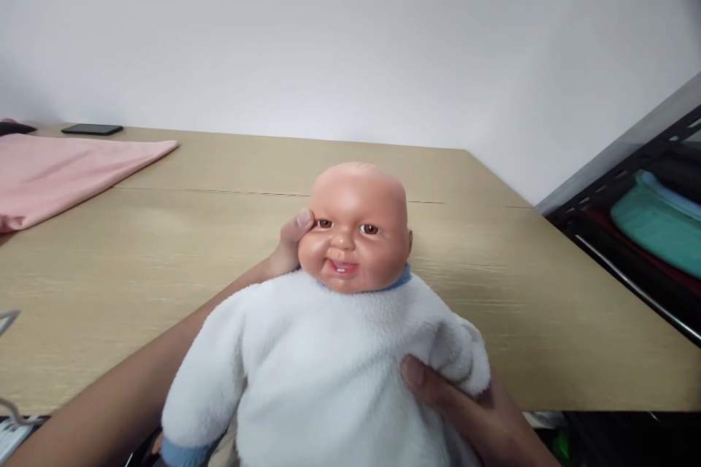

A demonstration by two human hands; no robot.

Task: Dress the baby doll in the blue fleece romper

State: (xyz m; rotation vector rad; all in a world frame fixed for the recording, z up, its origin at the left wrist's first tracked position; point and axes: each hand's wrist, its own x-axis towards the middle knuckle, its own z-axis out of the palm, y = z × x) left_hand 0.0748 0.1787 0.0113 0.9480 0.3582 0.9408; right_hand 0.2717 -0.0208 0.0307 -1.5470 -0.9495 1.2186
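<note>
The bench (548, 306) is light brown, with a thin line (219, 192) running across it. A pink cloth (66, 171) lies on the left side. A flat black phone (92, 130) lies behind the cloth, close to the back.

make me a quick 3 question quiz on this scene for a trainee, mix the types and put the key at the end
1. Multiple choice: which hand touches the head of the doll?
A) right
B) left
C) neither

2. True or false: the thumb of the right hand rests on the front of the doll's white top.

3. Fill in the gap: the cloth at the left of the table is ____ in colour.

Key:
1. B, the left hand
2. True
3. Pink
</note>
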